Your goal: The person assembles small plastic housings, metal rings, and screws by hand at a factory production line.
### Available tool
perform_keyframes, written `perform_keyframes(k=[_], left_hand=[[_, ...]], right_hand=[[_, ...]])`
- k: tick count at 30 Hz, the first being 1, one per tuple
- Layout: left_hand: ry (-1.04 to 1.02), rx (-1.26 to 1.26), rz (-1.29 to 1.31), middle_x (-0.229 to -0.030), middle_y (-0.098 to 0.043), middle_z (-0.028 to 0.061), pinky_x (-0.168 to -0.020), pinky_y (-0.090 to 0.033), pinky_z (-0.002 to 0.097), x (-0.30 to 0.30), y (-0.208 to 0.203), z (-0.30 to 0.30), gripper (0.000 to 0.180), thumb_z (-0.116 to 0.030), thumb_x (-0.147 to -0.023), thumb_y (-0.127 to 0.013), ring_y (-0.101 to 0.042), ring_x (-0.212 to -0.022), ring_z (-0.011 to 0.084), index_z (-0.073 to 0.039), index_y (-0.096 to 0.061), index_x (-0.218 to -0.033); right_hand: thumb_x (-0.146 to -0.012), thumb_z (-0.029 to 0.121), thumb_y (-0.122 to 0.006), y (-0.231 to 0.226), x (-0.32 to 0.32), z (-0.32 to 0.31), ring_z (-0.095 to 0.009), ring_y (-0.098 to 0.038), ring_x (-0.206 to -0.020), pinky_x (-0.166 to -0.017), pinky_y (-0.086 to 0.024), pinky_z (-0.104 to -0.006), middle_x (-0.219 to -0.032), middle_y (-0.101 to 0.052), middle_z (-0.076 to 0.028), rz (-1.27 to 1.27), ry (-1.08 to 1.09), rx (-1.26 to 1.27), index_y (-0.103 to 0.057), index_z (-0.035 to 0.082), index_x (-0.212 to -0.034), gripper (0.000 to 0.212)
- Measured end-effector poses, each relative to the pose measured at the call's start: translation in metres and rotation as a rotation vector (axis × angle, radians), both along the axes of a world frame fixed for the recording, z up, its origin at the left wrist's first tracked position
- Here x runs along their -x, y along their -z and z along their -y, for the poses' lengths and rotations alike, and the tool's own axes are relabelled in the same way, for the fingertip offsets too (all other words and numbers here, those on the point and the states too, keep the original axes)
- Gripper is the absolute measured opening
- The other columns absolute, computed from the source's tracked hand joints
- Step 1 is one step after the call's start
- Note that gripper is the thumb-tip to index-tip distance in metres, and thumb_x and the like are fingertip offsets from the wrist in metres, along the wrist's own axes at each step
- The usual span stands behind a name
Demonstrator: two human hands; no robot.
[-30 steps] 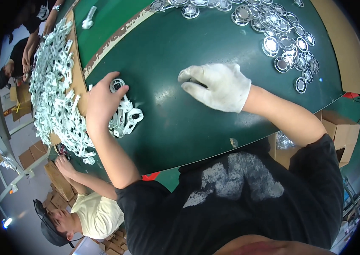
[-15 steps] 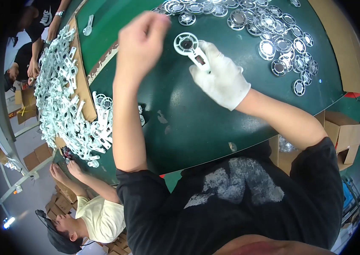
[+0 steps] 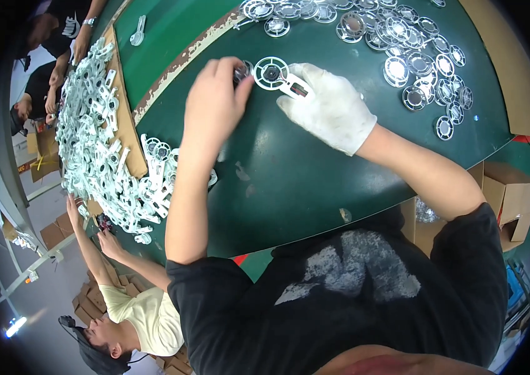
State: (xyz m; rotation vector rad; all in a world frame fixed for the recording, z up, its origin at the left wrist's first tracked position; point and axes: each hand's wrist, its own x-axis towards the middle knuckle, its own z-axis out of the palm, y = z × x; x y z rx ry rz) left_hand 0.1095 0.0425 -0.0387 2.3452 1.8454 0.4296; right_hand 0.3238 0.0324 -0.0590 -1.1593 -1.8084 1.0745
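Note:
My right hand (image 3: 329, 107), in a white glove, grips the short handle of a white mini fan housing (image 3: 271, 73). Its round spoked ring points to the left, with a dark motor at the centre. A small opening shows in the handle. Close beside the ring, my bare left hand (image 3: 216, 94) pinches a round, shiny dark cover (image 3: 242, 72) seen nearly edge-on and partly hidden by the fingers. The cover is near the ring's left side; whether they touch I cannot tell.
Silver spoked round covers (image 3: 396, 31) lie scattered at the far right of the green table (image 3: 277, 187). White fan housings (image 3: 90, 125) are heaped at the left beside a cardboard strip (image 3: 129, 125). A co-worker in a yellow shirt (image 3: 143, 315) reaches in there. Cardboard boxes (image 3: 507, 194) stand at right.
My left hand has come down from beside the far covers and now shows a round cover in its fingers. The fan housing has shifted slightly left and down in my right hand.

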Motion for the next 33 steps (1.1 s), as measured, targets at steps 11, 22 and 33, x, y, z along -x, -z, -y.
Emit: perform_keyframes(k=[11,22,33], left_hand=[[-0.164,0.034,0.047,-0.085,-0.069,0.0091,-0.062,-0.051,0.0377,-0.007,0.001,0.081,0.030,-0.025,-0.090,-0.076,-0.066,-0.069,0.0316,-0.005,-0.067,-0.111],[-0.012,-0.134,0.198,-0.106,-0.062,0.0053,-0.078,-0.046,0.0367,-0.007,0.019,0.086,0.049,-0.024,-0.074,-0.089,-0.061,-0.091,0.0251,-0.007,-0.069,-0.116],[0.070,-0.259,0.540,-0.106,-0.065,0.0078,-0.070,-0.055,0.0328,-0.021,0.019,0.090,0.053,-0.019,-0.067,-0.094,-0.067,-0.087,0.0249,-0.006,-0.070,-0.113]], right_hand=[[-0.089,0.026,-0.070,-0.012,-0.003,-0.003,-0.033,-0.072,-0.090,-0.081,-0.057,-0.0401,-0.094,-0.074,-0.015,0.164,-0.133,0.116,-0.070,0.008,-0.110,0.028],[-0.083,0.027,-0.060,-0.027,-0.018,-0.015,-0.036,-0.072,-0.088,-0.084,-0.055,-0.0421,-0.092,-0.075,-0.015,0.533,-0.302,0.240,-0.074,0.014,-0.115,0.037],[-0.083,0.020,-0.063,-0.033,-0.012,0.006,-0.036,-0.072,-0.078,-0.074,-0.056,-0.0414,-0.079,-0.071,-0.017,0.439,-0.410,0.224,-0.074,0.008,-0.106,0.028]])
